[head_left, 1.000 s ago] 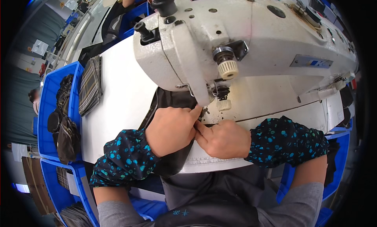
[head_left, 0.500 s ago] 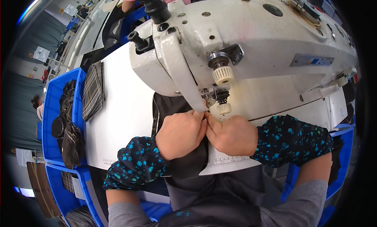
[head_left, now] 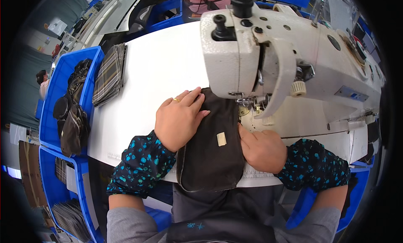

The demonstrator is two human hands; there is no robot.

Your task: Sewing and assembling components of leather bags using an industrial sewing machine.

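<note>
Two hands, the left hand [head_left: 175, 124] and the right hand [head_left: 264, 149], touch one dark cloth piece [head_left: 208, 161], which lies on the table [head_left: 163, 54] just in front of the sewing machine [head_left: 268, 64], with its far end close beside the machine's head. The left hand is left of the sewing machine, palm down; its fingers [head_left: 187, 101] are a little apart, the thumb is well separated, and the tips rest on the cloth's left edge without gripping. The right hand, in front of the sewing machine, is curled, with its fingers [head_left: 248, 137] near together, and the forefinger touches the cloth's right edge; whether they pinch it, I cannot tell. One small pale patch [head_left: 221, 139] lies on the cloth, and a zipper [head_left: 181, 167] borders its left side. Far left of the sewing machine are a plaid cloth stack [head_left: 110, 77] and a blue box [head_left: 49, 117] containing dark bundles [head_left: 74, 136].
</note>
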